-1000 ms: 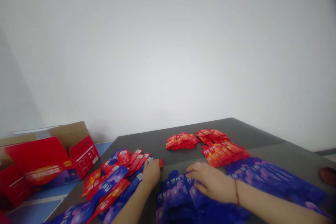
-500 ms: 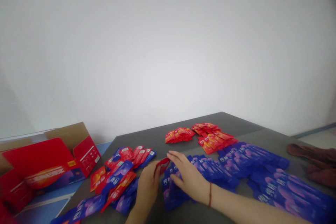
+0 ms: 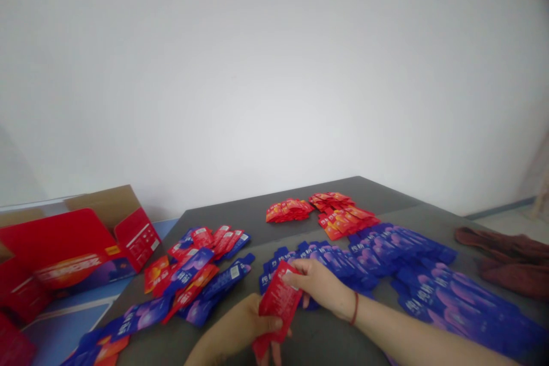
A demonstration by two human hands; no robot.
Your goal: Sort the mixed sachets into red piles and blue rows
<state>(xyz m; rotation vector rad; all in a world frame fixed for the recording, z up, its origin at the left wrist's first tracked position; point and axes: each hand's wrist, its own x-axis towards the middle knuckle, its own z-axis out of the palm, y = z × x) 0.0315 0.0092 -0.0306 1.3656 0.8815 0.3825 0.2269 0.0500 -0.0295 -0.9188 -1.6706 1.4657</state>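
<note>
Now both hands meet low in the frame's middle, above the tabletop (image 3: 266,214): left hand (image 3: 240,329) clamped on a red sachet's (image 3: 277,303) lower end, right hand (image 3: 319,286) pinching its top corner, so it stands tilted. Blue sachets (image 3: 386,251) lie fanned just beyond. At the left edge, a red carton (image 3: 64,257) lies open, contents unclear.

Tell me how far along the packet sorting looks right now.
Done: red packets and blue packets lie in separate rows on the table. In hand: the left hand and right hand hold a red packet. Left: a mixed pile of red and blue.
</note>
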